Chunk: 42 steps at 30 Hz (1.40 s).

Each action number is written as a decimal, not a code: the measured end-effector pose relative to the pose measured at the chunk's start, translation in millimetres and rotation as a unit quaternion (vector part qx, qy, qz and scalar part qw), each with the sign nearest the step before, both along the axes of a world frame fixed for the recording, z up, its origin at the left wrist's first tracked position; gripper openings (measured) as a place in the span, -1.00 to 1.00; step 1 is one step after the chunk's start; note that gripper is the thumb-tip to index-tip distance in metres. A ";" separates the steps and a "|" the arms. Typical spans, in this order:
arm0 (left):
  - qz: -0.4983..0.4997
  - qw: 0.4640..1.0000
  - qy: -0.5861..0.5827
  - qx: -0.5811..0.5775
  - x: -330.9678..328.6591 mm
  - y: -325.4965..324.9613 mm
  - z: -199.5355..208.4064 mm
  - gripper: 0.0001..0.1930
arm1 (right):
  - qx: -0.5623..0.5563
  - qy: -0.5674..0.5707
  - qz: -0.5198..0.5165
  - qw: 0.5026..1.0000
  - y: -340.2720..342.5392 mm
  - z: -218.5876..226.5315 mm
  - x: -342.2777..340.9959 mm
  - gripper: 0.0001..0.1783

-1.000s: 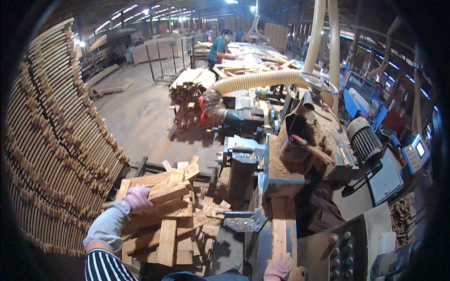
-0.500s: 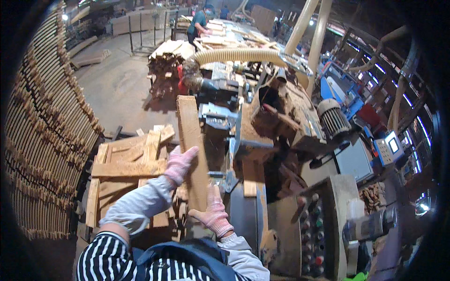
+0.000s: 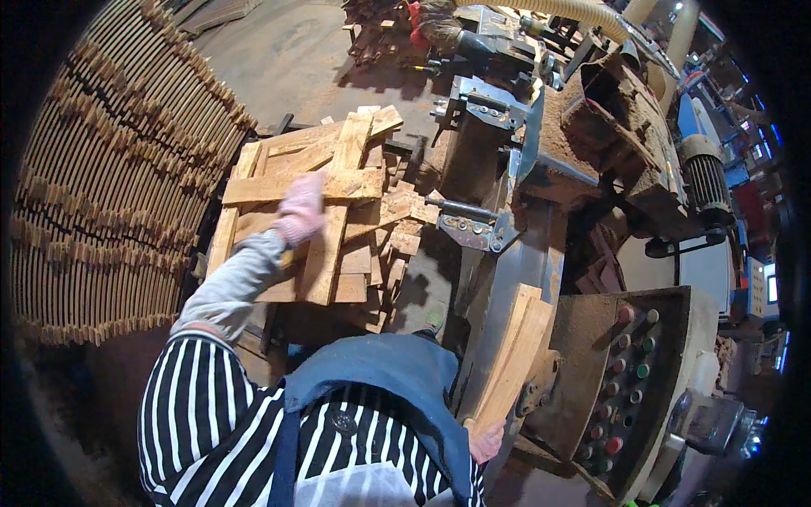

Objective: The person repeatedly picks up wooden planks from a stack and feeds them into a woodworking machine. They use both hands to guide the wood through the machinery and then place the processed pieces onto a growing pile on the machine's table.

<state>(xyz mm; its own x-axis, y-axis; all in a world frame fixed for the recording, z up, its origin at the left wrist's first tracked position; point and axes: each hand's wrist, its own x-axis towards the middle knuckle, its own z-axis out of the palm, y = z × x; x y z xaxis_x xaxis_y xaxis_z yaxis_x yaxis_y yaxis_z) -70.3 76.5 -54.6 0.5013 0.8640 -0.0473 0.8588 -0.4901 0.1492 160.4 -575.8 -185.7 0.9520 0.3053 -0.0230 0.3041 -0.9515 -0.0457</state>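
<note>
At the far left stands a tall rack of stacked slats, untouched by either hand. Next to it the left hand, in a pink glove, rests on the pile of short boards — palm down on a board lying crosswise; whether its fingers are closed around that board I cannot tell. The pile is still deep and loosely heaped, so by the look of it most of the stock is yet to be handled. Further right, the right hand shows only at its glove edge, gripping the lower end of a curved plank that leans against the sawdust-caked machine — one piece in hand, not yet clearly fed in. Beside it sits the control panel.
</note>
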 end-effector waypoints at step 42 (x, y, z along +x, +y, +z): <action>0.229 0.916 -0.320 -0.077 49.7 -17.7 -87.2 0.29 | 0.086 -0.132 0.242 0.957 297.6 -24.8 262.2 -0.28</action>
